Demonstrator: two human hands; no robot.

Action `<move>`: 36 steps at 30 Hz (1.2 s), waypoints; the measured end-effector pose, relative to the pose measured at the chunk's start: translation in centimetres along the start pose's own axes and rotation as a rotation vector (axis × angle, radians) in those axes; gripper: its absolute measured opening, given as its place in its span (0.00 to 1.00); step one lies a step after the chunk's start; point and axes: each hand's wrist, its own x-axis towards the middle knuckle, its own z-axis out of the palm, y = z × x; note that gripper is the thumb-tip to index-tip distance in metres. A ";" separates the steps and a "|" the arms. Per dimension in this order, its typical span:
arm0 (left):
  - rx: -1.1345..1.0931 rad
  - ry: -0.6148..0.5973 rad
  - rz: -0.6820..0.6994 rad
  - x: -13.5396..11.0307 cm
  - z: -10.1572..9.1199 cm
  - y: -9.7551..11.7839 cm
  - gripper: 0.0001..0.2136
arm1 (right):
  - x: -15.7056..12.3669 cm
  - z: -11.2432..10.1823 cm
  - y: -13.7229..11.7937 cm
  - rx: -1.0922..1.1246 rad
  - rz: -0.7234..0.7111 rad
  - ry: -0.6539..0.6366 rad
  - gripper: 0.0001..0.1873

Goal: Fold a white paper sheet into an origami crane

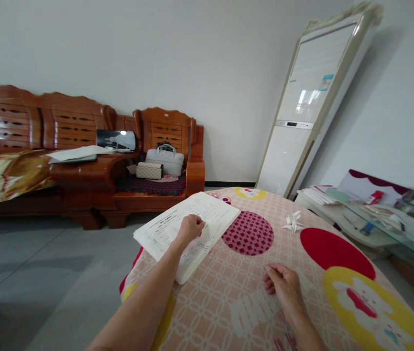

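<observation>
My left hand (191,227) is over a stack of printed paper sheets (166,225) at the table's left side. Its fingers are pinched on what looks like a small piece of white paper (204,234), which blends with the pages beneath. Loosely curled, my right hand (282,283) rests on the patterned tablecloth (210,302) near the front, and nothing shows in its fingers. A folded white paper star or flower (293,222) lies farther back, to the right of the stack.
Behind the table stand a wooden armchair (195,171) with a light handbag (166,160) and a wooden sofa (75,119). A tall air conditioner (287,151) stands at the back right. Right of the table, a glass-topped table (385,226) holds papers and clutter.
</observation>
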 end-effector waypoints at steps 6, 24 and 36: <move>-0.193 -0.006 -0.020 0.2 1.2 0.5 0.12 | 0.1 0.0 0.1 0.012 -0.012 0.005 0.18; 0.300 -0.328 0.245 -1.7 -3.0 -0.7 0.33 | 0.2 -0.1 0.2 -0.017 -0.008 -0.017 0.15; 0.216 -0.380 0.216 -0.6 -3.1 -2.3 0.35 | 0.0 0.0 -0.3 -0.019 -0.020 -0.016 0.15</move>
